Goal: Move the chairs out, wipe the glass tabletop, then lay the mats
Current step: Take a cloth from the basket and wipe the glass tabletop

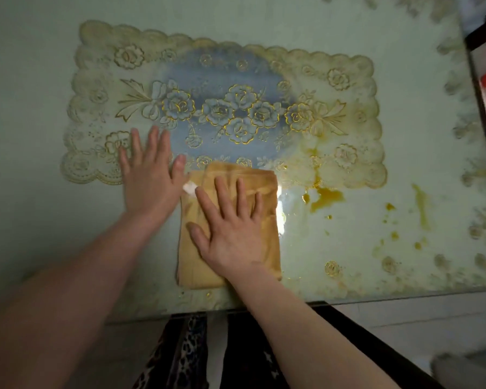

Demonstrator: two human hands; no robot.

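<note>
Wiping a folded yellow cloth (pixel 230 228) at the glass tabletop's (pixel 26 164) near edge, the right hand (pixel 230 234) presses flat, fingers straight and spread. The left hand (pixel 149 178), at ten o'clock, lies open-fingered on the lace mat (pixel 334 88). Firm, even strokes toward the orange spill (pixel 326 196) at two o'clock should lift it.

I count two hands of mine here, my left hand (pixel 149 175) and my right hand (pixel 230 231), both lying flat with straight fingers. There is one folded yellow cloth (pixel 227 228) and one whole lace mat (pixel 222 108) on the one glass tabletop (pixel 26 80), with parts of more mats showing at its right edge, too cut off to count. One large yellow spill (pixel 327 197) sits among many smaller drops I cannot count.
</note>
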